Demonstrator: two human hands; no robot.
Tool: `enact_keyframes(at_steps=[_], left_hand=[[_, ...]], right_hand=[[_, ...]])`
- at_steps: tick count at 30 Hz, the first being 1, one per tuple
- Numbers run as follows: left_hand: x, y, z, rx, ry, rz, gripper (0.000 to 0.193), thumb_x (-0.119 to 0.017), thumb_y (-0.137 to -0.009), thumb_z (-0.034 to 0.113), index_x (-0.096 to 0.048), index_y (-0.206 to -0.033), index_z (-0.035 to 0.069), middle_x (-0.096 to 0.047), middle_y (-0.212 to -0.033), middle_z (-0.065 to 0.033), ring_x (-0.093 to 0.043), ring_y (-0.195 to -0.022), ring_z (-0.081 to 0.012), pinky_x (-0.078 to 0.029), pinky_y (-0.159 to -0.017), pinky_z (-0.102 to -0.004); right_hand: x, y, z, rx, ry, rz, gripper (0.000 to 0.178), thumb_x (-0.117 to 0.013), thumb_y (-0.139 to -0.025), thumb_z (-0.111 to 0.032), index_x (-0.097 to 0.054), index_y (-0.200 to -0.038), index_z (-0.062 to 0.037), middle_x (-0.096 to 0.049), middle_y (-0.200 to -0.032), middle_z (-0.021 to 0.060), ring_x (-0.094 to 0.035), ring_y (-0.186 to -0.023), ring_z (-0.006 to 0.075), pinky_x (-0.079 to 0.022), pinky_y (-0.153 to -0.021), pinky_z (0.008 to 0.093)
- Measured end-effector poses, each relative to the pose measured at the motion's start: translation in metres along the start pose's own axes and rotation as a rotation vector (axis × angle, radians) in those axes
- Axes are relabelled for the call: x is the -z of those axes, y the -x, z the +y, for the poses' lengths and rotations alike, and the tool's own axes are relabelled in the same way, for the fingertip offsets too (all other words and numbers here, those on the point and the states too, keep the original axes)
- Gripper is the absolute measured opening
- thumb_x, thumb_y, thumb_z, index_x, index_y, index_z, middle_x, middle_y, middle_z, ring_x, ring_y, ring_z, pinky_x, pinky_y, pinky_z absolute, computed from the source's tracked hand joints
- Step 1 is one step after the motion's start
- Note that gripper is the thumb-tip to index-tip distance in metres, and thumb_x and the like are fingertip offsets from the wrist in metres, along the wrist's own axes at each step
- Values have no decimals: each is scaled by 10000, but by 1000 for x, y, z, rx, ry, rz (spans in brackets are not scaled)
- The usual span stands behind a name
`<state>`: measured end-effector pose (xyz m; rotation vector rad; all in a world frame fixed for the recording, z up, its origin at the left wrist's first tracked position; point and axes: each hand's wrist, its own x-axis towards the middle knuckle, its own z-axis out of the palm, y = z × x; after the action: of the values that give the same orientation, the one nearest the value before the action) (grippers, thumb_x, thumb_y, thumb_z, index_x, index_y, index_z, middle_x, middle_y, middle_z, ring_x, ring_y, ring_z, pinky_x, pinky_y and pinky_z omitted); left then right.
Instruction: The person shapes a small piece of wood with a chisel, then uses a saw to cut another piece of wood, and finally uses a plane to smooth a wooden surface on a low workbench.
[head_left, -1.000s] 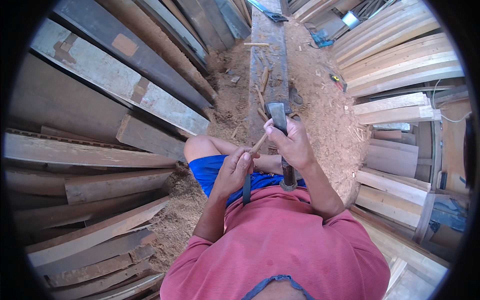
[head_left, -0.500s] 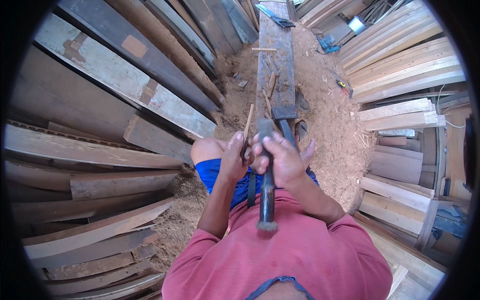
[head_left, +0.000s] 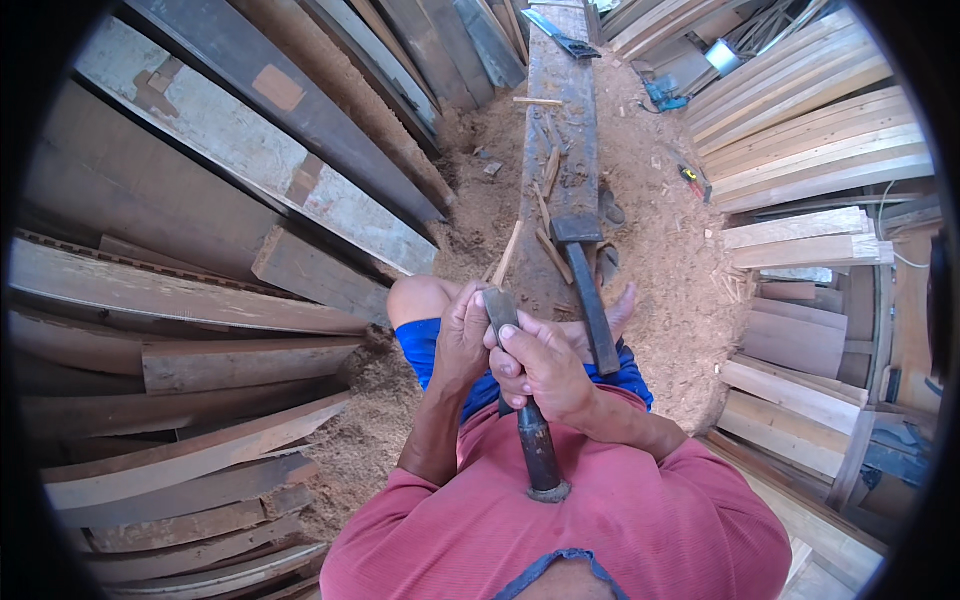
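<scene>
A thin strip of wood sticks up and away from the fingers of my left hand, which is closed around its near end. My right hand is wrapped about a chisel. Its flat metal blade touches or almost touches my left fingertips, and the dark handle points back to the red shirt. Where the blade edge meets the wood is hidden by the fingers. Just right of my hands lies a hammer, its dark block head on the plank bench and its handle toward me.
A handsaw and several wood slivers lie on the bench. Stacked boards crowd the left; lighter planks are piled right. A blue power tool and a yellow-and-red tool lie on the sawdust-covered floor.
My right hand has brought the chisel left and nearer, so its blade now meets my left fingers. More of the hammer's handle shows. The wood strip tilts further right.
</scene>
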<state>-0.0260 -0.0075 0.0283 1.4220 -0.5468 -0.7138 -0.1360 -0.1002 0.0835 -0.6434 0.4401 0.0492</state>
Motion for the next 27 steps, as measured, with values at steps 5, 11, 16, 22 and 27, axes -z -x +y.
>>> enact_keyframes(at_steps=[5, 11, 16, 22, 27], left_hand=[[-4, 3, 1, -84, -26, 47, 329, -385, -1078, 288, -578, -975, 42, -540, -788, 21, -474, -730, -51, -423, -647, -232], [0, 43, -23, -174, -164, -138, 359, -368, -1076, 281, -557, -866, 59, -514, -745, 17, -471, -678, -76, -403, -614, -245], [2, 61, -53, 294, 252, 50, 381, -384, -1070, 355, -482, -808, 96, -409, -596, 28, -385, -518, -69, -308, -472, -247], [1, -21, -23, 62, 453, 87, 321, -427, -1067, 329, -504, -862, 95, -424, -655, 51, -389, -578, -44, -325, -517, -221], [17, -22, -9, -92, 53, 12, 268, -455, -1063, 264, -585, -973, 49, -528, -746, 52, -458, -694, -31, -406, -617, -215]], right_hand=[[1, 2, -1, 11, 35, -6, 208, -419, -1043, -238, -496, -1044, -44, -436, -699, -23, -374, -466, 38, -408, -443, 232], [42, 17, 5, 387, 494, 270, 217, -422, -1041, -232, -501, -1042, -31, -460, -688, -7, -394, -465, 51, -401, -430, 222], [22, 24, -26, 364, 208, 218, 208, -433, -1042, -233, -504, -1060, -39, -461, -701, -2, -396, -480, 62, -395, -445, 234], [18, -34, -17, 169, -217, 25, 178, -463, -1036, -226, -525, -1081, -65, -483, -726, -19, -399, -498, 62, -415, -472, 251], [-9, -20, 0, -12, -151, -40, 150, -452, -1031, -220, -514, -1045, -84, -447, -700, -32, -389, -487, 50, -397, -467, 248]])
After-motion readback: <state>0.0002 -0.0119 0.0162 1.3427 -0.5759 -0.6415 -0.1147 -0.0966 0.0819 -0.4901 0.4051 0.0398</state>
